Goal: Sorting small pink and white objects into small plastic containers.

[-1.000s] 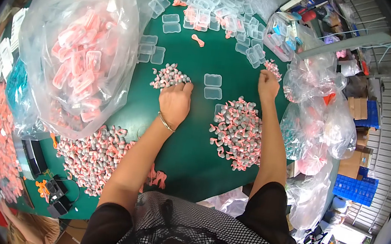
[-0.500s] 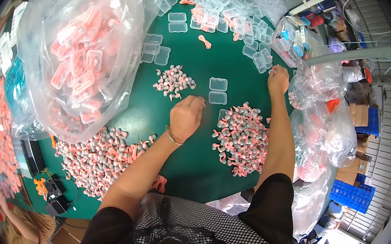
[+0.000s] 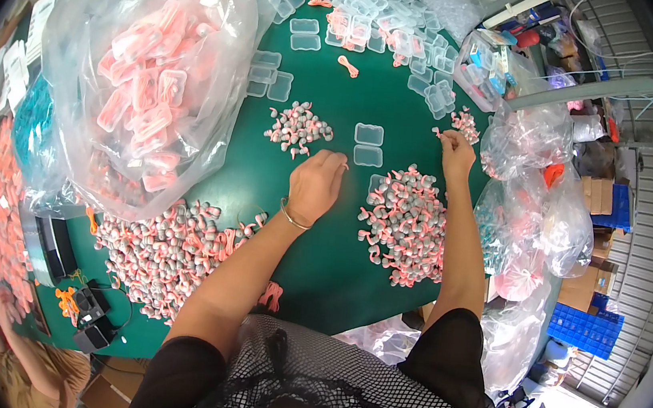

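Note:
My right hand (image 3: 457, 156) is at the right side of the green table, thumb and fingers pinched on a small pink-and-grey earplug (image 3: 436, 131). Just beyond its fingers lies a small pile of similar earplugs (image 3: 466, 124). Near the middle, my left hand (image 3: 316, 180) is closed, fingers curled together; what they hold, if anything, is too small to make out. A clear plastic case (image 3: 368, 145) lies unfolded to the right of that hand. Beyond it, to the left, is a loose group of earplugs (image 3: 300, 128). A bigger heap (image 3: 404, 227) sits between my forearms.
A large clear bag (image 3: 218, 95) of filled cases stands at left, above a wide earplug heap (image 3: 163, 258). Empty cases (image 3: 365, 3) and pink cords (image 3: 348, 65) lie at the far side. Plastic bags (image 3: 526, 146) line the right edge. Another person's hands (image 3: 4, 308) are at lower left.
My right hand has drawn back toward me and slightly left, uncovering the small pile and showing an earplug at its fingertips. My left hand has shifted slightly; the whole view has shifted a little.

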The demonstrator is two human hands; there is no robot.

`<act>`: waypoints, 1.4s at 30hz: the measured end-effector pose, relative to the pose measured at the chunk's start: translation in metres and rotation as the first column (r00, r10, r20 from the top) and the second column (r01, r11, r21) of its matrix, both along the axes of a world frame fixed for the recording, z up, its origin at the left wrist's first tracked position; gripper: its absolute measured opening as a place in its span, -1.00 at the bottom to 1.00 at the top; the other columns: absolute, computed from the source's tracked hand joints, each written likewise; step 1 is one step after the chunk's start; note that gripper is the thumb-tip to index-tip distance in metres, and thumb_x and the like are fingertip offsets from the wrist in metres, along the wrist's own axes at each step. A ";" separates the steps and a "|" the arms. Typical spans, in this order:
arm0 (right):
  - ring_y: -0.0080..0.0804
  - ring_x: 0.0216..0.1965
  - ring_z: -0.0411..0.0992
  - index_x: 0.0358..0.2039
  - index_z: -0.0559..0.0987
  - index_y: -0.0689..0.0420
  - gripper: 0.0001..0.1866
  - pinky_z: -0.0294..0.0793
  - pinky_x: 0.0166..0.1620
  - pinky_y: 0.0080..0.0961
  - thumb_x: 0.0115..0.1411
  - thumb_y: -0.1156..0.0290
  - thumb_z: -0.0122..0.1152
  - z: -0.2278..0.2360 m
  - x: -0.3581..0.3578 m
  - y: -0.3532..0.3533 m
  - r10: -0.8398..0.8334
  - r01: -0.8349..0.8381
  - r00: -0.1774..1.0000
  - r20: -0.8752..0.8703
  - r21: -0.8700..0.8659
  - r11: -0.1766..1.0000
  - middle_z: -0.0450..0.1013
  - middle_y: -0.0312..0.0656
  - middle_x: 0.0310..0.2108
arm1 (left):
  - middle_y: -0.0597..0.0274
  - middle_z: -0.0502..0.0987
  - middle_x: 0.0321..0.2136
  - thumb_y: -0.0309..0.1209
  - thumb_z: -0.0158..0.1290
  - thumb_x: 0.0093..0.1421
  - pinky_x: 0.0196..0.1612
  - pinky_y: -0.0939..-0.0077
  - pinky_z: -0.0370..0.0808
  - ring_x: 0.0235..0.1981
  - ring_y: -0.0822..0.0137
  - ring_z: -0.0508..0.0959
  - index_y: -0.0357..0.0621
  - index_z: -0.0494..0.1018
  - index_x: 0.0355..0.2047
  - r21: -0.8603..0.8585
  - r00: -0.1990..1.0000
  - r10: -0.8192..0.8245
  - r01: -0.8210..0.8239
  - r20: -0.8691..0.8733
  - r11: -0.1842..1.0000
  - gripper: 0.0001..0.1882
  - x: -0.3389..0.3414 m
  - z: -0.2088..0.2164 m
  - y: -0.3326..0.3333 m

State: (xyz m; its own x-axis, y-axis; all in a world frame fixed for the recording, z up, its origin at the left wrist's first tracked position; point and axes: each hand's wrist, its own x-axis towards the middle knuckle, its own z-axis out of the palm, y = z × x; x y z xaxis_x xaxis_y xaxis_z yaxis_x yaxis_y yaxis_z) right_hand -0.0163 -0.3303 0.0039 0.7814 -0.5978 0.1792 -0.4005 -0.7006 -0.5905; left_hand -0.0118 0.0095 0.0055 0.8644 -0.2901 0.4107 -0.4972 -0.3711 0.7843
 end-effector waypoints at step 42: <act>-0.21 -0.32 0.50 -0.26 0.59 0.06 -0.84 0.50 -0.27 -0.30 0.11 0.44 0.30 0.010 0.095 0.149 0.475 -0.467 0.870 0.134 -0.087 0.880 0.49 -0.19 -0.38 | 0.22 0.44 -0.29 -0.26 0.27 0.02 -0.25 0.24 0.35 -0.25 0.19 0.49 -0.08 0.45 0.01 0.257 0.998 -0.001 -0.014 0.057 0.966 -0.48 0.006 0.001 -0.022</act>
State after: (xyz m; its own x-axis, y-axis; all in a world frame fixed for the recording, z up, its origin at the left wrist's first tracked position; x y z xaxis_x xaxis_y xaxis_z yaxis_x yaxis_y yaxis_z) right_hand 0.0792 -0.1811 0.0142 0.9303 -0.1522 0.3337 0.0732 -0.8144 -0.5756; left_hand -0.0062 -0.0122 0.0067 0.8442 -0.3870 0.3710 -0.5348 -0.5599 0.6328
